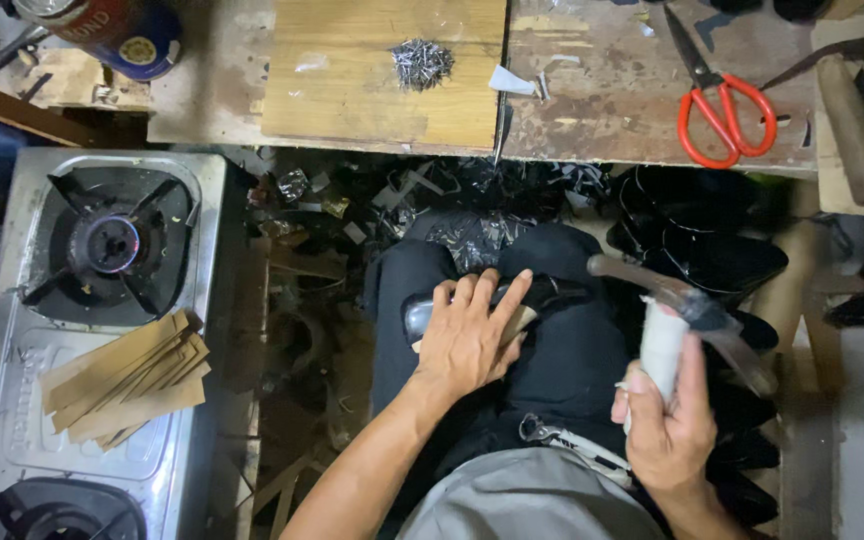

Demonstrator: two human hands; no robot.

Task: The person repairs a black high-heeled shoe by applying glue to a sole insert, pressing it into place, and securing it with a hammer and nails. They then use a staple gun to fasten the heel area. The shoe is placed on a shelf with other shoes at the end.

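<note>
- Nearest the camera, the right hand (674,425) is clenched round the white-wrapped handle of a hammer (664,300), whose metal head points left above the right knee.
- The left hand (467,335) lies flat, fingers spread, pressing down on a black shoe (422,312) that rests across the lap on dark trousers; it grasps nothing, it only holds the shoe down.
- The shoe is glossy and dark, lying sideways, its rounded end to the left of the hand and a slimmer part showing past the fingers to the right; a pale piece shows under the palm, most of the middle being hidden by the hand.
- To the right of the legs is a stack of black shoe pieces (712,250), close beside the hammer.
- To the left stands a steel gas stove (102,300), with a fan of brown paper strips (127,375) lying on it.
- Black scraps (492,190) litter the floor beyond the knees.
- Farthest, on the worn workbench (602,90), lie a heap of small nails (422,62) on a pale board, red-handled scissors (717,95) and a wooden handle (852,125) at the right.
</note>
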